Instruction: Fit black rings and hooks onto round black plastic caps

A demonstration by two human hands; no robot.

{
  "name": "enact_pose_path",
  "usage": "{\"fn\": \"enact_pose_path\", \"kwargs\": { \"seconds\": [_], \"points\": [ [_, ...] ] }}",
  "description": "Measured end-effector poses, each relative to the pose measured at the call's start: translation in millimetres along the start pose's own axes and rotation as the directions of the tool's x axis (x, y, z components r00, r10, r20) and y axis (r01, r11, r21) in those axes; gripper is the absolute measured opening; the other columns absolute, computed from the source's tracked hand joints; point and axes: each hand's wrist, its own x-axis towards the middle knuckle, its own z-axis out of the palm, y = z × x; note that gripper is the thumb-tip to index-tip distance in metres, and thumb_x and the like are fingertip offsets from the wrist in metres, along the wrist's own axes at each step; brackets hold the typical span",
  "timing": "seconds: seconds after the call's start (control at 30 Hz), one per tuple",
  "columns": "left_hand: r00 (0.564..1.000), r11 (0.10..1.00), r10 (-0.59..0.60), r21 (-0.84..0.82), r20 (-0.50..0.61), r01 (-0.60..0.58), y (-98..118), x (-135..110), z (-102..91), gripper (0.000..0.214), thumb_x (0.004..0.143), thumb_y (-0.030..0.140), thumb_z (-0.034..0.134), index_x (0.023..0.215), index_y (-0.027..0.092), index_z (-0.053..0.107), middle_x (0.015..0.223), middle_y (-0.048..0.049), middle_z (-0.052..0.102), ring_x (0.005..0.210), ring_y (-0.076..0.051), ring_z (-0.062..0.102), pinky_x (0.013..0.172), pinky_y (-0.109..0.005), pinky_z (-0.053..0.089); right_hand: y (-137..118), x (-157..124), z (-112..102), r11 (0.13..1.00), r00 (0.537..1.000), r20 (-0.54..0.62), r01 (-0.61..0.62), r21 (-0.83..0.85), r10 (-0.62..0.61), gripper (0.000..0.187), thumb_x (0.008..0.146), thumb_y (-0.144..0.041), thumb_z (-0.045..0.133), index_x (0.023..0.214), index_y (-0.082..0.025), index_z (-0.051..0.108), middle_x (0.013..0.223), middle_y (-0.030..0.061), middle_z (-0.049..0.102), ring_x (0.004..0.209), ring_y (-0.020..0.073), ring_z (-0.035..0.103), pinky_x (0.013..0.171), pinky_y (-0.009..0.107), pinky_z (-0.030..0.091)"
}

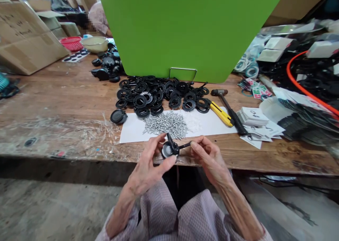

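My left hand point(149, 160) grips a round black plastic fitting point(167, 150) with a shiny dark centre, just above the front edge of the wooden workbench point(66, 103). A thin black strap point(184, 146) runs from the fitting to my right hand point(206, 156), whose thumb and fingers pinch its end. A short black tab point(170, 141) stands up from the fitting. Behind my hands, a white paper sheet point(137, 130) carries a heap of small silver screws point(165, 124). Many black plastic rings point(156, 96) lie in a pile beyond it.
A yellow utility knife point(221, 114) and a black-handled hammer point(231, 108) lie right of the rings. Paper cards point(253, 116) are stacked further right. A green panel point(185, 29) stands at the back. Cardboard boxes point(23, 32) and a seated person point(98, 18) are at far left.
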Motion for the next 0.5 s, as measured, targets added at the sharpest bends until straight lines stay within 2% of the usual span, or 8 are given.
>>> {"fn": "enact_pose_path", "kwargs": {
  "seconds": [0.03, 0.1, 0.2, 0.27, 0.33, 0.43, 0.5],
  "points": [
    [0.997, 0.985, -0.072, -0.155, 0.008, 0.072, 4, 0, -0.6, 0.054, 0.086, 0.034, 0.059, 0.135, 0.023, 0.038, 0.120, -0.0083, 0.052, 0.103, -0.020, 0.054, 0.093, -0.040, 0.045, 0, 3, 3, 1.000, 1.000, 0.028, 0.010, -0.003, -0.010, 0.028, 0.078, -0.042, 0.069, 0.076, -0.017, 0.056, 0.064, -0.0042, 0.049, 0.060, 0.0076, 0.043, 0.056, 0.021, 0.036],
    [0.985, 0.892, -0.170, -0.420, 0.032, 0.168, 10, 3, -1.3, 0.052, 0.088, 0.040, 0.056, 0.133, 0.024, 0.037, 0.111, -0.0063, 0.056, 0.090, -0.017, 0.060, 0.082, -0.034, 0.051, -2, 8, 7, 1.000, 0.997, 0.071, 0.026, -0.015, -0.025, 0.027, 0.079, -0.041, 0.068, 0.076, -0.017, 0.057, 0.064, -0.0044, 0.048, 0.059, 0.0076, 0.042, 0.056, 0.021, 0.035],
    [0.971, 0.746, -0.224, -0.625, 0.087, 0.229, 12, 8, -3.4, 0.051, 0.085, 0.039, 0.061, 0.129, 0.025, 0.038, 0.105, -0.0053, 0.059, 0.087, -0.018, 0.065, 0.073, -0.029, 0.054, -6, 16, 11, 0.999, 0.993, 0.114, 0.035, -0.037, -0.031, 0.025, 0.079, -0.040, 0.067, 0.078, -0.017, 0.058, 0.063, -0.0049, 0.048, 0.058, 0.0073, 0.041, 0.055, 0.021, 0.035],
    [0.963, 0.691, -0.242, -0.677, 0.115, 0.254, 11, 9, -5.8, 0.053, 0.083, 0.038, 0.064, 0.128, 0.025, 0.039, 0.106, -0.0062, 0.061, 0.086, -0.018, 0.066, 0.070, -0.027, 0.055, -8, 19, 11, 0.997, 0.987, 0.160, 0.041, -0.062, -0.031, 0.025, 0.080, -0.040, 0.066, 0.077, -0.017, 0.058, 0.062, -0.0051, 0.049, 0.057, 0.0072, 0.042, 0.055, 0.021, 0.036],
    [0.960, 0.683, -0.261, -0.682, 0.105, 0.260, 8, 8, -8.3, 0.052, 0.082, 0.038, 0.066, 0.127, 0.024, 0.042, 0.106, -0.0062, 0.062, 0.081, -0.015, 0.065, 0.069, -0.025, 0.054, -8, 22, 8, 0.992, 0.972, 0.233, 0.057, -0.114, -0.029, 0.024, 0.081, -0.040, 0.065, 0.078, -0.017, 0.058, 0.064, -0.0042, 0.053, 0.059, 0.0077, 0.046, 0.057, 0.021, 0.038],
    [0.966, 0.740, -0.249, -0.632, 0.064, 0.233, 2, 4, -10.5, 0.049, 0.080, 0.034, 0.068, 0.124, 0.024, 0.047, 0.105, -0.0043, 0.061, 0.072, -0.010, 0.062, 0.070, -0.024, 0.052, -5, 27, 1, 0.954, 0.937, 0.348, 0.129, -0.269, -0.029, 0.023, 0.083, -0.040, 0.062, 0.085, -0.017, 0.061, 0.075, -0.0007, 0.061, 0.065, 0.0102, 0.054, 0.060, 0.023, 0.043],
    [0.977, 0.788, -0.210, -0.583, 0.046, 0.198, -1, 1, -10.6, 0.050, 0.079, 0.031, 0.069, 0.124, 0.024, 0.047, 0.106, -0.0041, 0.059, 0.071, -0.008, 0.060, 0.070, -0.024, 0.051, -1, 28, -4, 0.882, 0.915, 0.398, 0.241, -0.405, -0.068, 0.019, 0.087, -0.036, 0.058, 0.092, -0.019, 0.063, 0.080, 0.0006, 0.065, 0.069, 0.0117, 0.058, 0.064, 0.024, 0.044]
  ]
}}
